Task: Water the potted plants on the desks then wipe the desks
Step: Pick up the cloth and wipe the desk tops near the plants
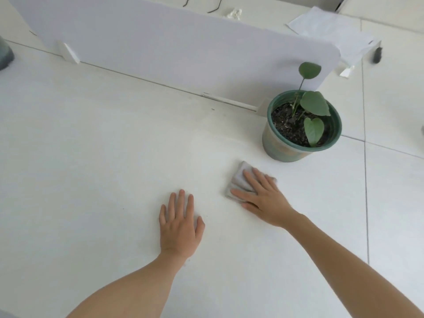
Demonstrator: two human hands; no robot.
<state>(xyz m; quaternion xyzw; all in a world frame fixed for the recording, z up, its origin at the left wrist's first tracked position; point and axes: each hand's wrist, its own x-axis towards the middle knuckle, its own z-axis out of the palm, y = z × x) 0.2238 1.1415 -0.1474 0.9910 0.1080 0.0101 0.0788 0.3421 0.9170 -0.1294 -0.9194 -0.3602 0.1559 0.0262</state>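
A potted plant point(301, 126) with a few broad green leaves stands in a green pot at the back right of the white desk point(103, 157). In front of it lies a small folded grey cloth point(238, 177). My right hand point(263, 198) presses flat on the cloth with straight, spread fingers. My left hand point(180, 226) rests flat on the bare desk, left of the cloth and apart from it, holding nothing.
A white divider panel point(172, 47) runs along the back of the desk. Beyond it lie white papers point(332, 31), a crumpled tissue point(234, 13) and thin dark cables. A dark grey object point(4, 56) sits at the far left edge. Desk seams run at the right.
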